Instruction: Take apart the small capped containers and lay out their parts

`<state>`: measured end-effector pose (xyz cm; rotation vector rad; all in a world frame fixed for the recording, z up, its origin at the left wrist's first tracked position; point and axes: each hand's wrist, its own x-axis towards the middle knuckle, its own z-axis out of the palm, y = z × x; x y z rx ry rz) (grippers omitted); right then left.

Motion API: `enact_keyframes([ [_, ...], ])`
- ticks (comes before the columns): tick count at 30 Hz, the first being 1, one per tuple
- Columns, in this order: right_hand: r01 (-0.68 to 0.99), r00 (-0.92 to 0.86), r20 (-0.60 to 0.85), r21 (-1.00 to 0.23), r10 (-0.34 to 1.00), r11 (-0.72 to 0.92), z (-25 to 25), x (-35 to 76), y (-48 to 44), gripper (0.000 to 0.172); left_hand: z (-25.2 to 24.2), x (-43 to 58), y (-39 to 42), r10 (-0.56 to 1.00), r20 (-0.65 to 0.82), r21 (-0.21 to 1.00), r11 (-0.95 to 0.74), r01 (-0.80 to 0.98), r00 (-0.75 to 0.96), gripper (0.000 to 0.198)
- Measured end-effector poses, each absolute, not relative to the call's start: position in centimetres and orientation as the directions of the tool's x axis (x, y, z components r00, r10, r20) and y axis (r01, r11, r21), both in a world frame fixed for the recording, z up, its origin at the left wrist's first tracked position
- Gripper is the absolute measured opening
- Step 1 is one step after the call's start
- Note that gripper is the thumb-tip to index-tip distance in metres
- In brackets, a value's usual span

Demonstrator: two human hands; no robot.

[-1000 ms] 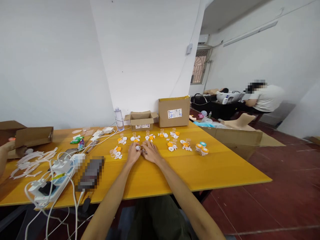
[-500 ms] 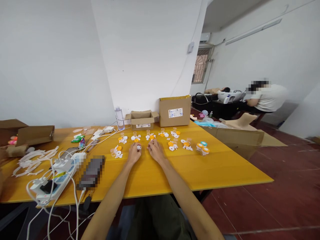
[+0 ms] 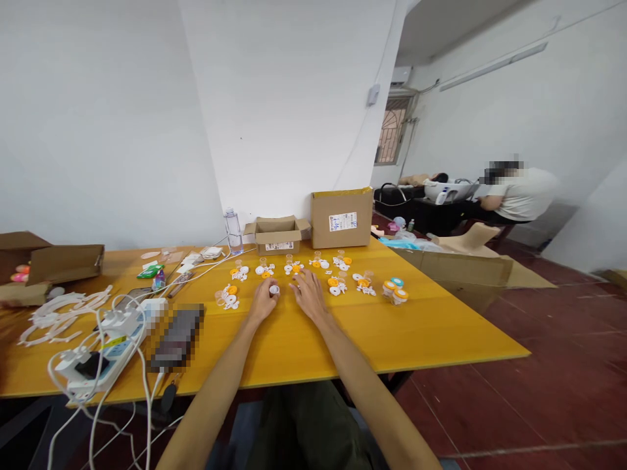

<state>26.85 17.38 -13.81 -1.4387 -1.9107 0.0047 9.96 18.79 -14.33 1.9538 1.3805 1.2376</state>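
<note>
My left hand (image 3: 263, 299) is closed around a small clear cup with white in it (image 3: 274, 290), low over the yellow table (image 3: 392, 339). To its right, my right hand (image 3: 308, 292) has its fingers spread, with nothing seen in it. Beyond both hands lie piles of small white and orange plastic parts, such as one pile (image 3: 292, 268) with a clear cup behind it. Another pile (image 3: 230, 297) lies left of my left hand. At the right stand several round containers (image 3: 399, 296) with orange or blue rims.
An open small carton (image 3: 279, 236) and a larger box (image 3: 341, 219) stand at the back beside a bottle (image 3: 234, 231). On the left are a power strip (image 3: 117, 352) with cables, a phone (image 3: 177, 338) and another carton (image 3: 68, 263). A person (image 3: 522, 192) sits far right.
My right hand's fingers have opened and spread. The small cup shows more clearly at my left hand's fingertips. The whole view has shifted slightly.
</note>
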Motion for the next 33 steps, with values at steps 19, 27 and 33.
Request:
enact_keyframes([
  [19,0.719,-0.272,0.401,-0.520,0.875,0.462,-13.6,24.9,15.8,0.039,-14.1,10.3,18.7,0.918,0.366,0.868,-0.397,0.299,0.157,0.026],
  [27,0.709,-0.208,0.387,-0.573,0.898,0.411,-14.1,25.0,16.5,0.034,-14.1,10.3,18.9,0.926,0.335,0.914,-0.364,0.180,0.173,0.033],
  [33,0.645,-0.184,0.414,-0.634,0.892,0.427,-15.0,25.0,17.0,0.031,-14.4,10.0,19.2,0.944,0.306,0.931,-0.323,0.168,0.122,0.036],
])
